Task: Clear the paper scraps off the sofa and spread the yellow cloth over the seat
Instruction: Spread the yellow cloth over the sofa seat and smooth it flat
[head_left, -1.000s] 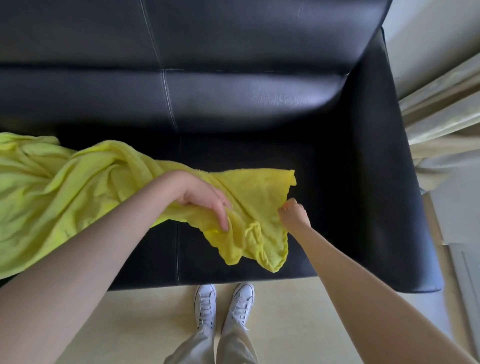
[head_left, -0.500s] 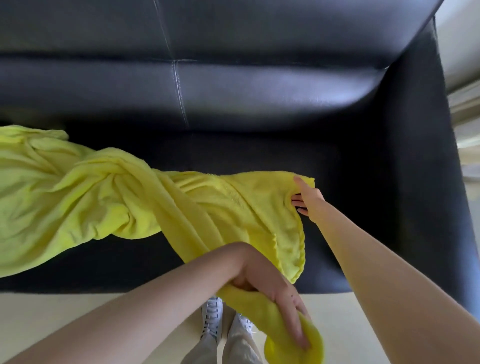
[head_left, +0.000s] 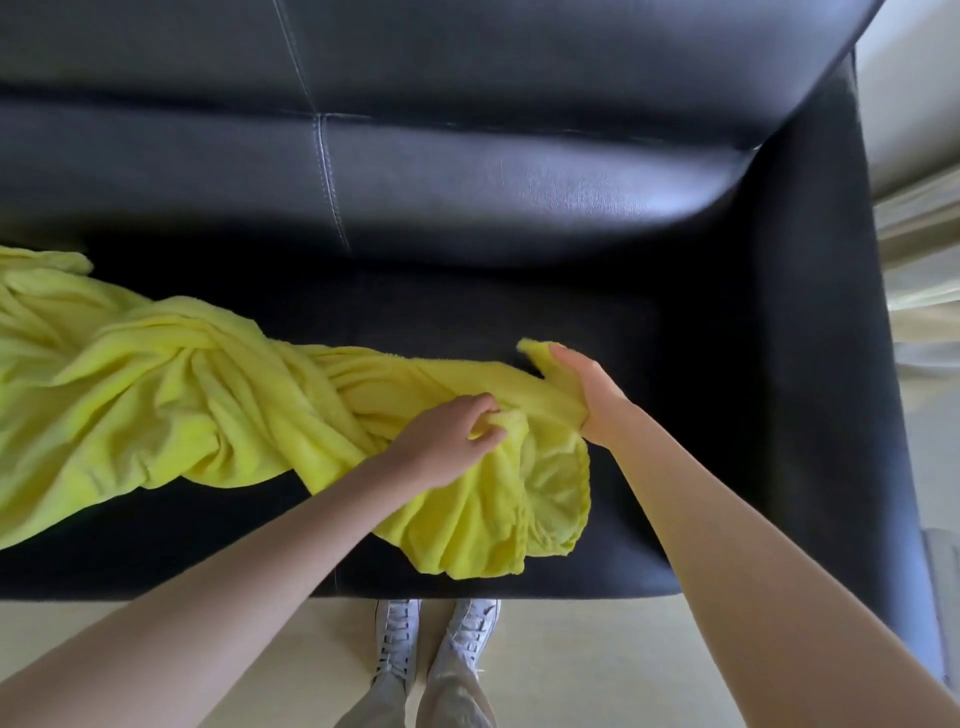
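Note:
The yellow cloth (head_left: 171, 395) lies bunched and twisted across the left and middle of the black leather sofa seat (head_left: 634, 525). Its right end hangs in folds toward the seat's front edge. My left hand (head_left: 452, 436) pinches a fold of the cloth near its right end. My right hand (head_left: 584, 392) grips the cloth's upper right corner, with a small yellow tip showing past my fingers. No paper scraps are visible on the sofa.
The sofa's backrest (head_left: 467, 171) runs along the top and its right armrest (head_left: 826, 364) stands beside my right hand. My white sneakers (head_left: 436, 639) stand on the pale floor at the seat's front edge. Beige curtains (head_left: 919, 249) hang at the right.
My left hand has come up from below the seat's front edge onto the cloth's middle fold. My right hand has closed round the cloth's corner and the hanging end now lies on the seat.

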